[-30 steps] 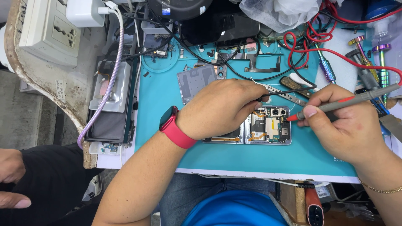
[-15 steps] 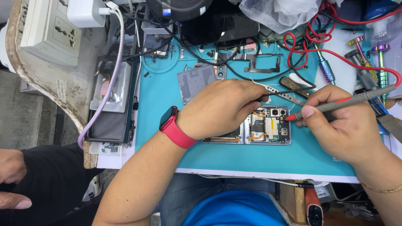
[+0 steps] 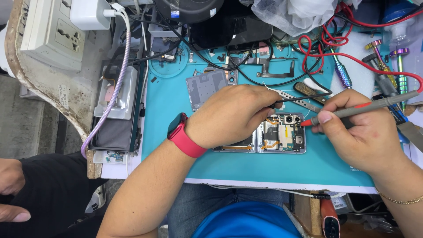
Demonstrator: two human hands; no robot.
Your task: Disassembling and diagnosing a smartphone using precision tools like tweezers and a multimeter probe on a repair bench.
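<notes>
Worktop inventory, left to right.

Wall socket block (image 3: pixel 48 31): at 10 o'clock of the frame, off the mat, a white charger plugged in above it.

Another person's hands, lower left edge: resting on dark clothing, well apart from the work.

Dark phone (image 3: pixel 115 112): at 9 o'clock of the mat, a braided cable lying over it.

Teal mat (image 3: pixel 176 128): covers the worktop centre; small parts and a grey back cover (image 3: pixel 206 87) lie at its 12 o'clock side.

Left hand (image 3: pixel 233 115): red watch at the wrist, fingers curled, pinching a thin black probe (image 3: pixel 299 98) whose lead runs off toward 1 o'clock. The tip is hidden by the fingers. Against the earlier frames, the hand sits in the same place over the device.

Opened phone (image 3: pixel 282 134): mat centre, back off, board and camera modules exposed; its left half is covered by the left hand.

Red-tipped probe (image 3: pixel 352 110): held like a pen, tip at the phone's 3 o'clock edge, touching or just beside it. Change: only a slight shift of angle; the tip stays at the same spot. Judgement: a held measurement, both probes kept steady.

Right hand (image 3: pixel 370 136): closed around the probe, thumb and forefinger near the tip.

Screwdrivers (image 3: pixel 387 57): at 2 o'clock, among red leads.
</notes>
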